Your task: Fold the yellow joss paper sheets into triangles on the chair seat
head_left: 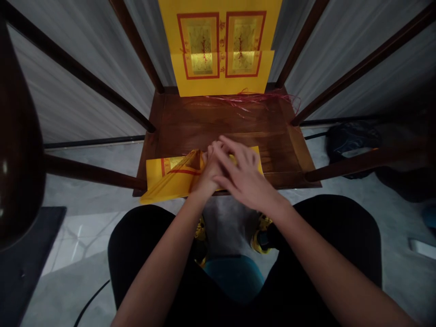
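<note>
Tearing could be caused by uneven pressure on the yellow paper (155, 171) at the wooden board (218, 121)'s near edge; the left hand (208, 175)'s curled fingers, grip hidden, are overlapped by the open-fingered right hand (245, 177).

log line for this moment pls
left hand: on folded yellow paper; right hand: over left hand; red strings: on wooden surface

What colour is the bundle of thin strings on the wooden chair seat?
The strings are pinkish red, seen in the head view.
</note>
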A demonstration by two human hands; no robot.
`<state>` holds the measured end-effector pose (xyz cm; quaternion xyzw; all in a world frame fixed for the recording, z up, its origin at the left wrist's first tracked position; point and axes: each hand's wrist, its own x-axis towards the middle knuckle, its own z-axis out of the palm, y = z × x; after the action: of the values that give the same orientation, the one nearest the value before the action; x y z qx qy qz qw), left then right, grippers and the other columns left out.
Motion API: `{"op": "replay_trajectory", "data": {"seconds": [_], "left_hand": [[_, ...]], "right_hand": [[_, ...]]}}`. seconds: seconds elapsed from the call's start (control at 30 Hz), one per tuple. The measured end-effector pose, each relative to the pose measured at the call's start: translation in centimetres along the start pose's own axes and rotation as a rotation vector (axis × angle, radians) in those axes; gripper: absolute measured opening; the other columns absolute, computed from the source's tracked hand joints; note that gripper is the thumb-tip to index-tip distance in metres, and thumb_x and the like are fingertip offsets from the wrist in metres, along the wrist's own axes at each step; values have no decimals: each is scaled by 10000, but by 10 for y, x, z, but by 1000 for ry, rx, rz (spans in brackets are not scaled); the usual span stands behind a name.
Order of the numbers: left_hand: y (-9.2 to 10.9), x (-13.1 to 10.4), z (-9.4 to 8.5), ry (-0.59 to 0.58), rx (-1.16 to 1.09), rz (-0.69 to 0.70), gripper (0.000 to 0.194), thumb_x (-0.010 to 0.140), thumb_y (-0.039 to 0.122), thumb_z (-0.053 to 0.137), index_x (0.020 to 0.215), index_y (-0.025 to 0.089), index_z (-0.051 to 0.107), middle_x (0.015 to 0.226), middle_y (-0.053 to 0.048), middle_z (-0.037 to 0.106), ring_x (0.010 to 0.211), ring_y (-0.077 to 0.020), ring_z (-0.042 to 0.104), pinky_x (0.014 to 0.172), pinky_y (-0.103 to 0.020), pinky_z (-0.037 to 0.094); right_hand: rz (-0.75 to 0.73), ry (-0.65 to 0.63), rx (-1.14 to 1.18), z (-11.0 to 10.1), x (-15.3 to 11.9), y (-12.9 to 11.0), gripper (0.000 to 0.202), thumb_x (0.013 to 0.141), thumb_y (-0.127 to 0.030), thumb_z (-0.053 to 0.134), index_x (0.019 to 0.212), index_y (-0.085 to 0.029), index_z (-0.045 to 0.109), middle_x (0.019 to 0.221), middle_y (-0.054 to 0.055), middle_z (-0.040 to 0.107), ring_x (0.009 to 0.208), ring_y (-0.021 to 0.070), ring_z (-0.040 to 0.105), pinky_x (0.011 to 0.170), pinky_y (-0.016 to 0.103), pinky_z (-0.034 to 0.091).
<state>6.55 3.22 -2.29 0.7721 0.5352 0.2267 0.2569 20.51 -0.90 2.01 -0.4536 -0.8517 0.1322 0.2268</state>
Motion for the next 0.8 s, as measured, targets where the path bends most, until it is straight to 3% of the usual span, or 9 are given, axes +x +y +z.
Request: {"op": "replay_trajectory", "data": {"seconds": [0.07,0.17,0.27,0.33,0.43,0.5,0.67,0.8], "left_hand": [[-1,5,-4,-4,12,-24,363,983,84,603,1295,215,736,1382,-74,668,1274,-258,589,1139,-460,511],[-2,9,-5,3,37,43,599,785,-103,507,1208,257,732,1357,-57,695,1272,-294,601,1093,-495,479],[-5,6,0,-13,1,125,641,760,-123,435,1210,253,693,1386,-35,721,1310,-250,639,1145,-484,450],[-8,2,4,-59,14,171,716,780,-129,405,1339,242,654,1501,-45,691,1465,-239,575,1242,-498,399],[-12,-4,7,-149,61,226,797,807,-137,379,1502,200,577,1694,-64,551,1669,-237,353,1378,-542,242],[-13,-6,8,-165,54,245,797,800,-143,372,1493,184,591,1710,-62,537,1687,-240,326,1403,-558,199],[-16,-4,5,-81,-46,261,760,760,-172,356,1291,214,739,1570,-33,680,1633,-243,436,1376,-581,299],[-14,-2,4,-18,-143,265,690,773,-175,365,1075,245,822,1276,-6,827,1462,-227,613,1245,-498,495]], "right_hand": [[152,131,-76,-7,-10,22,748,1106,-518,551,1762,-258,304,1807,203,313,1611,447,331,1263,716,272],[296,229,-45,-13,-22,49,687,1099,-516,554,1725,-284,394,1733,180,437,1570,419,405,1250,705,316],[295,190,187,-12,-32,64,476,1119,-467,523,1548,-298,643,1542,132,649,1460,331,557,1238,605,406],[268,126,307,-9,-37,66,378,1120,-406,540,1412,-298,755,1445,106,726,1377,295,630,1209,565,444],[263,58,308,-5,-43,66,302,1096,-350,607,1307,-315,819,1402,83,765,1279,296,665,1146,579,465],[264,46,282,-3,-46,67,279,1090,-347,627,1270,-320,838,1401,77,768,1254,307,657,1109,582,472],[245,91,285,1,-55,80,279,1046,-239,678,1240,-337,853,1255,69,806,1180,298,692,1061,543,507],[222,108,270,3,-61,86,271,978,-184,754,1170,-333,873,1184,66,811,1142,306,722,1023,532,539]]}}
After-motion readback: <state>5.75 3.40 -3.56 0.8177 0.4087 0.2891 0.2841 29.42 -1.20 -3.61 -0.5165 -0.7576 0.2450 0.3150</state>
